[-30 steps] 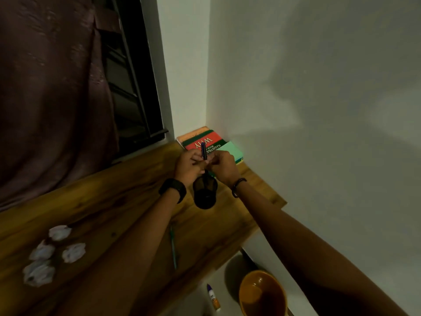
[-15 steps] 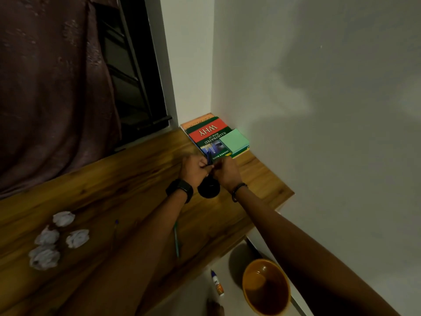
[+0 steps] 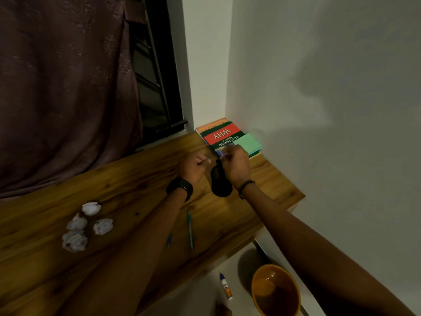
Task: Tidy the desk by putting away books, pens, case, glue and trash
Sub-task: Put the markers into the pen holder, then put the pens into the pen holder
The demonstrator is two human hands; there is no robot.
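Note:
A black pen holder (image 3: 221,183) stands on the wooden desk (image 3: 141,179) near its right end. My right hand (image 3: 235,166) is over the holder's rim, pinching a dark pen (image 3: 219,164) whose lower end is inside the holder. My left hand (image 3: 192,166) is a loose fist just left of the holder, with nothing visible in it. A green pen (image 3: 190,230) and a blue pen (image 3: 169,240) lie on the desk by my left forearm. Several crumpled paper balls (image 3: 77,223) sit at the left. A stack of books (image 3: 219,134) lies in the corner.
A green pad (image 3: 247,143) rests on the books against the wall. On the floor under the desk's right end stand an orange bin (image 3: 275,290) and a small glue bottle (image 3: 226,287). A dark curtain (image 3: 63,87) and a barred window (image 3: 155,83) lie behind the desk.
The pen held upright between both hands has gone down into the holder. My left hand has let go and moved left. The view has tilted so more of the desk shows.

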